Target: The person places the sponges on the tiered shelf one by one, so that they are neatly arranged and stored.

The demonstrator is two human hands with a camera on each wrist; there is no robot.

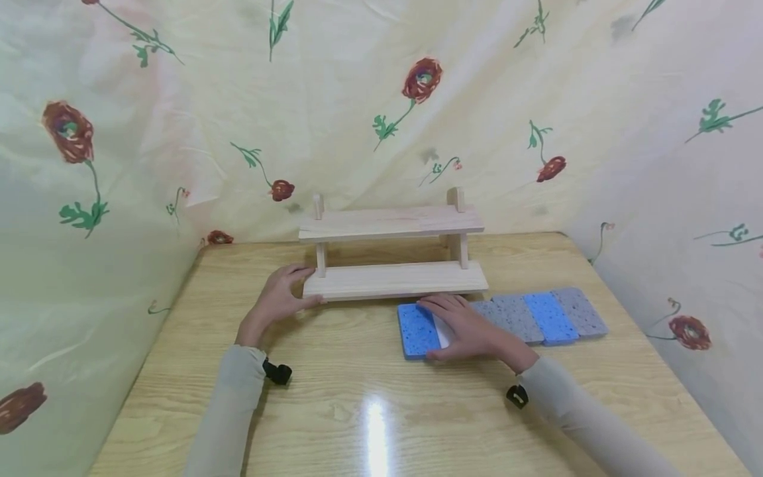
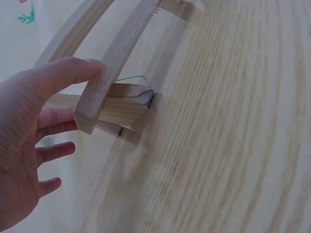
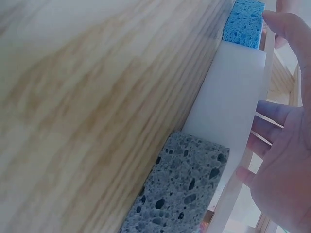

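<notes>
Sleeved left hand [image 1: 281, 295] pinches a wooden plank rack [image 1: 393, 281], right hand [image 1: 471, 329] spread over pitted sponges [image 1: 415, 332]

Matt wooden shelf [image 1: 393, 279], pitted blue sponge [image 1: 418, 332], smooth white block [image 3: 226, 92], glossy wood-grained tabletop [image 1: 334, 404]

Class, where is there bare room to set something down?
Free: the tabletop between the left hand and the leftmost blue sponge, and the upper board of the wooden shelf. Crowded: the strip before the shelf's right half, where the right hand covers part of the sponge row.
</notes>
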